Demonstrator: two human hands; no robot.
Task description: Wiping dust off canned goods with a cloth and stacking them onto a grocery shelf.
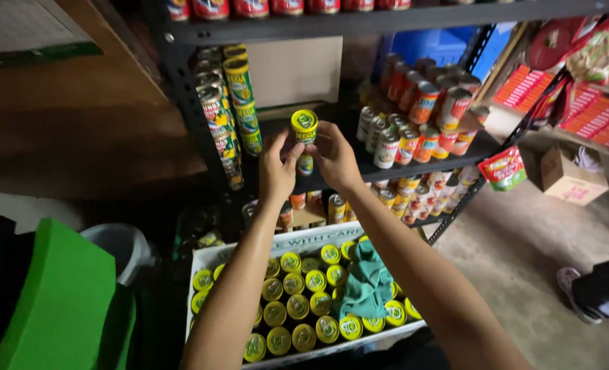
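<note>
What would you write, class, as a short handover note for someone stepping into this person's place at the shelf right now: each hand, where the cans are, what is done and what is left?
Left hand: raised at the middle shelf, fingers on the stack of yellow-lidded cans.
Right hand: on the other side of the same stack, steadying it.
Cans: a taller column of similar cans already stands at the left of that shelf; red and orange cans fill its right side.
Left: the white cardboard box below is nearly full of yellow-lidded cans, with a teal cloth lying on them.
</note>
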